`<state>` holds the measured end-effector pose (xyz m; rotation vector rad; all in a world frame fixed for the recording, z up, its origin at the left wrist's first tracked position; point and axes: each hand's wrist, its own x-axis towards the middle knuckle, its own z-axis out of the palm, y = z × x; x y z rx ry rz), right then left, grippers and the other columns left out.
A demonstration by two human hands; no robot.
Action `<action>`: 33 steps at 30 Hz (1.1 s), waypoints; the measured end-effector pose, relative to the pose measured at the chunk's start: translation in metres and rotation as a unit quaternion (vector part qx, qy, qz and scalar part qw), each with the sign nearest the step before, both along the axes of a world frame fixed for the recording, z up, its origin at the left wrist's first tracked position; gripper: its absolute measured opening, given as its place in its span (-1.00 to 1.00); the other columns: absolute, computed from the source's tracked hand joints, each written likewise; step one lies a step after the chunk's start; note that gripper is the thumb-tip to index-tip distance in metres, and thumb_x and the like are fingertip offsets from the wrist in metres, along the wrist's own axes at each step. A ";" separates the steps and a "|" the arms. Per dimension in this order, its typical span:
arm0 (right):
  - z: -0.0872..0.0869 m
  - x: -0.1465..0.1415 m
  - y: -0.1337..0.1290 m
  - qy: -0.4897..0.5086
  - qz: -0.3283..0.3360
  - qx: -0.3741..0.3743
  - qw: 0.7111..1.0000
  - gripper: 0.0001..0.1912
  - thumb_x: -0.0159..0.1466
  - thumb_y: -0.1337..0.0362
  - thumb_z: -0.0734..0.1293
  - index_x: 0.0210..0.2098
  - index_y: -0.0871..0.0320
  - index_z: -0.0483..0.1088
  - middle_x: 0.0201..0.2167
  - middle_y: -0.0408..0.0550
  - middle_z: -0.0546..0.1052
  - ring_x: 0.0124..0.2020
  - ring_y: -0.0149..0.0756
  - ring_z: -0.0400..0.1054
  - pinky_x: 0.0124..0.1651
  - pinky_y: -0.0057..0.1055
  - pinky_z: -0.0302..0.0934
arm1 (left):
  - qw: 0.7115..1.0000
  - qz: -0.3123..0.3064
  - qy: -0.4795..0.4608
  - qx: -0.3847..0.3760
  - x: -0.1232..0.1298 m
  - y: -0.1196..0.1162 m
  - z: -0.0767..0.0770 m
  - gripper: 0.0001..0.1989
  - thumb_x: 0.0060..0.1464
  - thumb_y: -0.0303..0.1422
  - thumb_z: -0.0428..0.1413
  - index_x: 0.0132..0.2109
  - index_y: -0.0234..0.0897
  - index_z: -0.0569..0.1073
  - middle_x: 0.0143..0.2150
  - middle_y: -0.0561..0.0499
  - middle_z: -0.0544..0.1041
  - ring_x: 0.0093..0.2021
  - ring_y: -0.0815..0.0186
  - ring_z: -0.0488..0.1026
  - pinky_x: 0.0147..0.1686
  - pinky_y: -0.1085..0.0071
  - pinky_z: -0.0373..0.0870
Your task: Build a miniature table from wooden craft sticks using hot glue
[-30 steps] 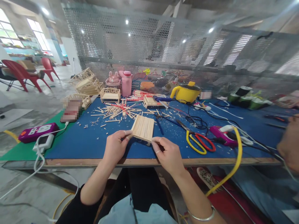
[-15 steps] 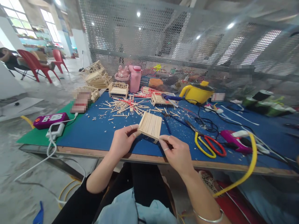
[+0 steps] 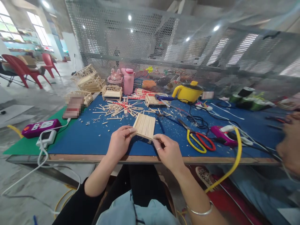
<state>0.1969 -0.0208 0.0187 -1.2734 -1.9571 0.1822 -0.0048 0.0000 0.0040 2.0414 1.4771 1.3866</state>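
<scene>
Fingers (image 3: pixel 127 130) pinch both near corners of a stick panel (image 3: pixel 145 125)

Left hand (image 3: pixel 119 142) has thumb and fingertips closed on the panel's left corner, mid-frame; right hand (image 3: pixel 169 151) grips its right corner likewise. Loose sticks (image 3: pixel 117 107) scatter left of centre. Blue-handled pliers (image 3: pixel 161 125) lie just beside the panel, scissors (image 3: pixel 191 132) right of centre.

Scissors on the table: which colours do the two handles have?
Yellow handle and red handle, seen in the head view.
</scene>
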 end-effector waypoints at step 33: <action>0.027 0.052 0.060 -0.159 -0.155 -0.096 0.970 -0.63 0.29 0.04 0.16 -0.49 0.11 0.37 -0.53 -0.06 0.50 -0.46 -0.26 0.40 -0.44 -0.41 0.15 | 0.992 -0.072 0.098 0.020 0.025 -0.013 0.058 -0.75 0.18 -0.31 -0.03 -0.30 -0.23 0.53 -0.39 0.01 0.59 -0.39 0.31 0.49 -0.39 0.45 0.32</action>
